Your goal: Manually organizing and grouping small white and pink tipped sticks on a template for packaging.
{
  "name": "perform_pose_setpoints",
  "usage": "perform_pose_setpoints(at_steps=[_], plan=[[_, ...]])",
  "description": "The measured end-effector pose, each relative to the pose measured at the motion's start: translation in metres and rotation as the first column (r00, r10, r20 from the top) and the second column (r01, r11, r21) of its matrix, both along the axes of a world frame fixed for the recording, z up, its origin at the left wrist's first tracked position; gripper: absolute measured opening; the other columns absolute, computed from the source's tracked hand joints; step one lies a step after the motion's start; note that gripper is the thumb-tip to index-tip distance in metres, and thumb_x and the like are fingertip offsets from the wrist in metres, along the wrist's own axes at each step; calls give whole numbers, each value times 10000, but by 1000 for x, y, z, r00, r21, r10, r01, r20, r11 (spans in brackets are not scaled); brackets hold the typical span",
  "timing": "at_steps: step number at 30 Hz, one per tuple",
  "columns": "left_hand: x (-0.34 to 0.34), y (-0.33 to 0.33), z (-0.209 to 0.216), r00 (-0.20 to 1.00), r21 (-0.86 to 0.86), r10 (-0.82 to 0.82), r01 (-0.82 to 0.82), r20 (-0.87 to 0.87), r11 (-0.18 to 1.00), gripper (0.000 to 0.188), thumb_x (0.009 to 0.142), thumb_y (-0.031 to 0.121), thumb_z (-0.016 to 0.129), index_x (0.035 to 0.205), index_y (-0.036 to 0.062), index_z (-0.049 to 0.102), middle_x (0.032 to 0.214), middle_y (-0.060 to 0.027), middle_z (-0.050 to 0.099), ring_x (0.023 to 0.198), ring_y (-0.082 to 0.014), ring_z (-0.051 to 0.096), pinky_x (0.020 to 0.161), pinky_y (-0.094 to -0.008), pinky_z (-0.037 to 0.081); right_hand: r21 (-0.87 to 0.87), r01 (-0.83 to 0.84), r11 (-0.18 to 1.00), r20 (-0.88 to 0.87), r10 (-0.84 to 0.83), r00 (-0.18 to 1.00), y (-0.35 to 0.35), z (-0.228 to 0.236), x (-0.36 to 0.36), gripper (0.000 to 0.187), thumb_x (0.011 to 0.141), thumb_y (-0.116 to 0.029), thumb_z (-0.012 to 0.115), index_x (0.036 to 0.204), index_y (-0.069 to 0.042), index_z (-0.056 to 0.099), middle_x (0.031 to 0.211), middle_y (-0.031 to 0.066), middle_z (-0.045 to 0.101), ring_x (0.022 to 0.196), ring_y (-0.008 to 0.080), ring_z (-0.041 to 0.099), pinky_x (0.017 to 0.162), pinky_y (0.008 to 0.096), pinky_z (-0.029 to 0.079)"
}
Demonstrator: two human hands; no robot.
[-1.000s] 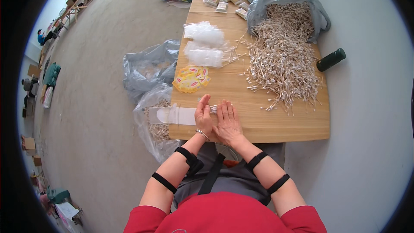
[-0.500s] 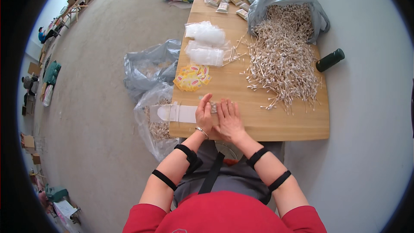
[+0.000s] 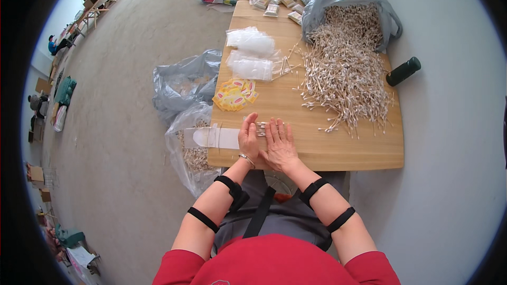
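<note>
Near the front edge of the wooden table, my right hand (image 3: 281,145) lies flat with fingers stretched over a small row of cotton swabs (image 3: 261,129). On its edge beside that row stands my left hand (image 3: 248,136), fingers straight, walling off the swabs' left side. Both palms partly hide the swabs, and the wrists nearly touch. A white strip with a clear plastic sleeve (image 3: 214,138) extends left from under my left hand past the table edge. Farther right spreads a big heap of loose cotton swabs (image 3: 343,68), spilling from a grey plastic bag (image 3: 393,18).
Yellow printed cards (image 3: 235,95) and stacks of clear plastic bags (image 3: 251,66) lie at the table's left. Filled packets (image 3: 272,9) sit at the back. A dark green bottle (image 3: 404,71) stands by the wall. Plastic bags (image 3: 185,82) hang or lie left of the table; people work far left.
My left hand has shifted very slightly, and more of the swab row shows between my hands. My right hand stays nearly in place, still flat.
</note>
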State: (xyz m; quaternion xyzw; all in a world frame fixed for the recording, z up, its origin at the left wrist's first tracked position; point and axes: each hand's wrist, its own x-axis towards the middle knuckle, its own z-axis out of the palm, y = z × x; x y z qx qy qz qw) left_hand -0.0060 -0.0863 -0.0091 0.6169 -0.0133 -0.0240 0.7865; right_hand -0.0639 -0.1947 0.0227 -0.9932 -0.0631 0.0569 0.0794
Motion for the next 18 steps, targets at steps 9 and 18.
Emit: perform_pose_setpoints(at_steps=[9,18], plan=[[14,2,-1,999,-203,36,-33,11,979,382,984,154,361,1313,-37,398,1337,-144,448,1271,-217,397,1083,-322,271,805,127,580,172,-434,885,-36,-11,23,506,817,-69,449,1308,32,381,1446,195,269,1348,338,244,1109,375,194],[5,-6,-2,997,-157,-80,79,3,984,453,995,255,358,1347,-31,345,1395,-138,376,1307,-211,339,1091,-320,248,942,80,327,83,-457,886,0,-14,33,536,802,-10,423,1329,45,343,1451,172,279,1349,280,261,1098,353,207]])
